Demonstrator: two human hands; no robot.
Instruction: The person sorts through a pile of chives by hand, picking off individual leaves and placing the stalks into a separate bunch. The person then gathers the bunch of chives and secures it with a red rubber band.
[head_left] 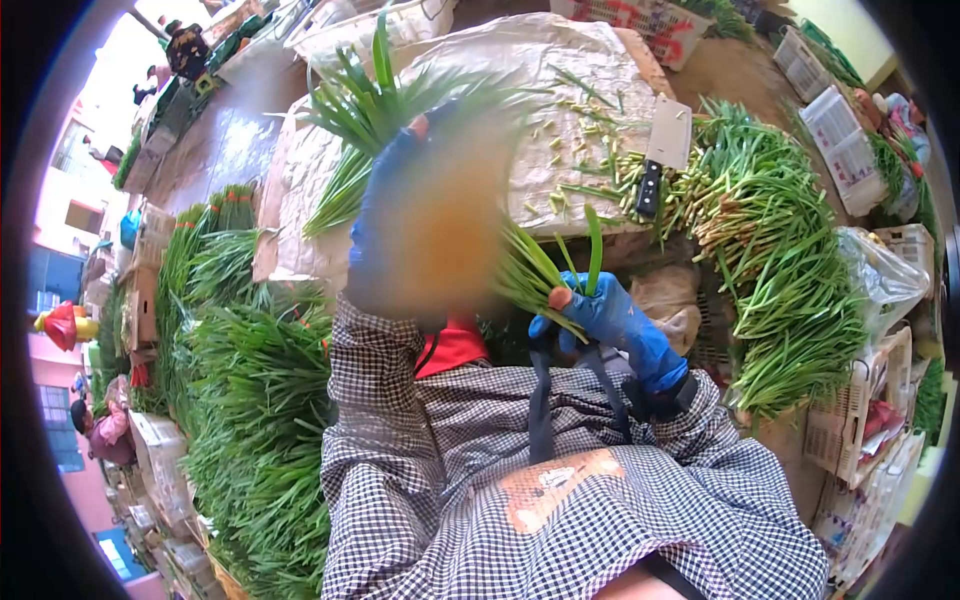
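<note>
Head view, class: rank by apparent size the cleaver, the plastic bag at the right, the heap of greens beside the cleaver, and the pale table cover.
Largest to smallest:
1. Pale table cover, partly hidden
2. Heap of greens
3. Plastic bag
4. Cleaver

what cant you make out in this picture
- left hand: head view, grip hidden by the orange-brown blur
- green stalks in the right hand: head view, far ends lost in that blur
- red-marked crate: head view, cut by top edge
- person at far left: head view, hands too small
</note>
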